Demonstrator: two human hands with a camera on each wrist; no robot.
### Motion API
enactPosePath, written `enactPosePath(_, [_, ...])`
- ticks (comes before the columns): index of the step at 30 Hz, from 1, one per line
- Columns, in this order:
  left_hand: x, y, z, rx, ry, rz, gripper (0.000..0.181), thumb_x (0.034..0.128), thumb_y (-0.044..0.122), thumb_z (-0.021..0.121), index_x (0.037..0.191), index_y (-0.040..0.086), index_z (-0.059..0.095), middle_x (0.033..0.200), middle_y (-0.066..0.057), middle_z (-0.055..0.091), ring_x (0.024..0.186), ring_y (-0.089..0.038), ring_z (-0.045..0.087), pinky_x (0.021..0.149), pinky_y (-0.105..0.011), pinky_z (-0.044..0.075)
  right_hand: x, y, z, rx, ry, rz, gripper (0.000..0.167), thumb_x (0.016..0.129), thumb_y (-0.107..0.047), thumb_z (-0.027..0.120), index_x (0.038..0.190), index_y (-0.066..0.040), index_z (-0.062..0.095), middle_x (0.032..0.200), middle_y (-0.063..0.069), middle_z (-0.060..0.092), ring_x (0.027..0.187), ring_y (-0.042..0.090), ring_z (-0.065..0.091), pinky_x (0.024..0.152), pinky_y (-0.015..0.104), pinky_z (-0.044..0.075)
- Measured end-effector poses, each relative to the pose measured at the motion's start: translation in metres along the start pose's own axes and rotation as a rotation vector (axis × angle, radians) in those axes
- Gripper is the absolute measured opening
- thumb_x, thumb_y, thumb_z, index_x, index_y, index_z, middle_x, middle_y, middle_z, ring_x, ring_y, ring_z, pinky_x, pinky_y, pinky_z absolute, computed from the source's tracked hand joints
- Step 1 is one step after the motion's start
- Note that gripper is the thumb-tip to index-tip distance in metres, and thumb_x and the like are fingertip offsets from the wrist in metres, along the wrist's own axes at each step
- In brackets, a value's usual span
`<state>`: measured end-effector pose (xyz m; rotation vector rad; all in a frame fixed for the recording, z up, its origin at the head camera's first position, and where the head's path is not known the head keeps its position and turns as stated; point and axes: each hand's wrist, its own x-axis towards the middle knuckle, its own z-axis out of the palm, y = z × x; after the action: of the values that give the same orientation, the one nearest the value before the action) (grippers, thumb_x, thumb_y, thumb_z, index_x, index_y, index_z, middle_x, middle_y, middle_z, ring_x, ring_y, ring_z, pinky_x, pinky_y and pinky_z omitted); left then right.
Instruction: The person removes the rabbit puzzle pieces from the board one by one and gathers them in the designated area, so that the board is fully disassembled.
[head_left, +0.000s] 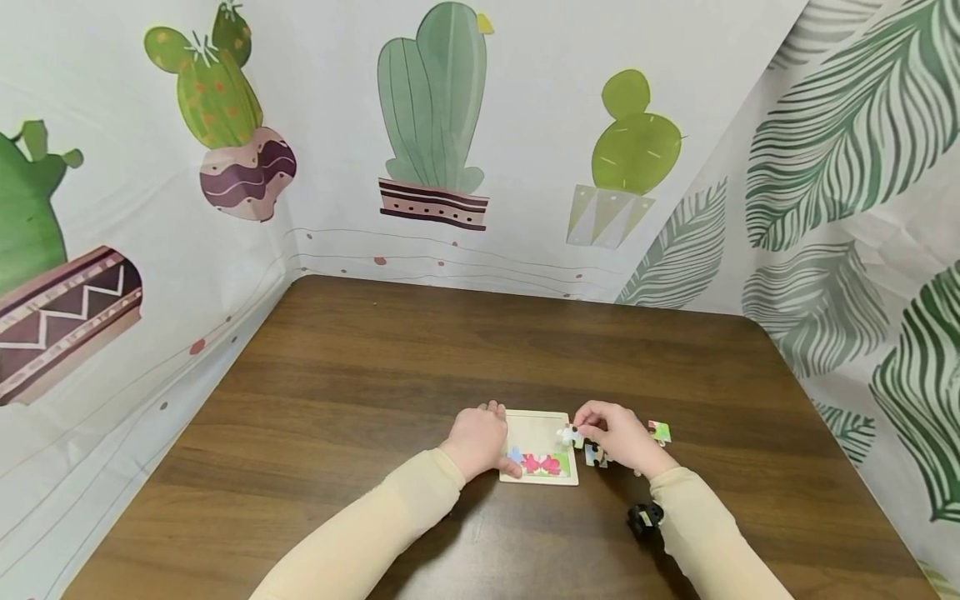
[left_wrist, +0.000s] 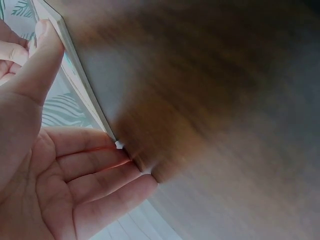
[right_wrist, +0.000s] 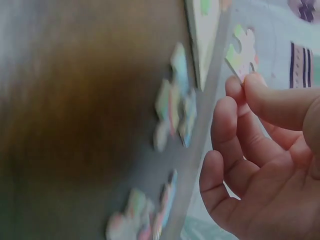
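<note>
A small jigsaw tray (head_left: 534,427) with a pale wooden rim lies on the table; pink flowers and green fill its near strip, while its upper part shows bare board. My left hand (head_left: 478,440) rests along the tray's left side. In the left wrist view its thumb (left_wrist: 47,55) presses the tray's edge (left_wrist: 87,92), and the other fingers stretch out straight by a corner. Over the tray's right rim, my right hand (head_left: 618,437) pinches a jigsaw piece (right_wrist: 242,52) between thumb and forefinger, held up off the table.
Loose jigsaw pieces lie right of the tray, one group (head_left: 596,455) near its rim and another piece (head_left: 660,431) beyond the right hand. A black device (head_left: 645,518) sits at the right wrist. Brown wooden table (head_left: 360,375) meets a cactus-print cloth (head_left: 525,125) at the back.
</note>
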<state>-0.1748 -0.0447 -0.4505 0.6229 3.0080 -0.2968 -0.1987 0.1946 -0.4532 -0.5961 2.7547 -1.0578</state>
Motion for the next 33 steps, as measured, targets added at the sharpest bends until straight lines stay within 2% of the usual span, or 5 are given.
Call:
enactPosePath(4, [0.000, 0.000, 0.000, 0.005, -0.002, 0.004, 0.107, 0.0587, 0.080, 0.063, 0.133, 0.003, 0.055, 0.130, -0.008, 0.059, 0.115, -0.017, 0.058, 0.073, -0.028, 0.053, -0.006, 0.009, -0.013, -0.010, 0.026, 0.011, 0.008, 0.085, -0.001, 0.066, 0.087, -0.009, 0.064, 0.077, -0.001, 0.061, 0.069, 0.012, 0.052, 0.061, 0.025, 0.044])
enactPosePath(23, [-0.002, -0.001, -0.002, -0.008, -0.017, 0.013, 0.107, 0.0603, 0.079, 0.062, 0.133, 0.001, 0.053, 0.131, -0.010, 0.058, 0.116, -0.019, 0.058, 0.076, -0.030, 0.053, -0.045, 0.054, -0.059, -0.026, -0.001, 0.132, 0.008, 0.085, -0.004, 0.066, 0.093, -0.007, 0.069, 0.083, 0.003, 0.067, 0.070, 0.015, 0.056, 0.060, 0.028, 0.046])
enactPosePath(33, [-0.003, -0.001, -0.005, -0.003, -0.012, 0.010, 0.105, 0.0602, 0.078, 0.063, 0.133, 0.002, 0.055, 0.130, -0.009, 0.059, 0.116, -0.018, 0.058, 0.073, -0.029, 0.053, -0.067, 0.071, -0.076, -0.034, -0.060, 0.165, 0.006, 0.085, -0.007, 0.068, 0.090, -0.003, 0.069, 0.079, 0.002, 0.065, 0.066, 0.007, 0.053, 0.060, 0.026, 0.044])
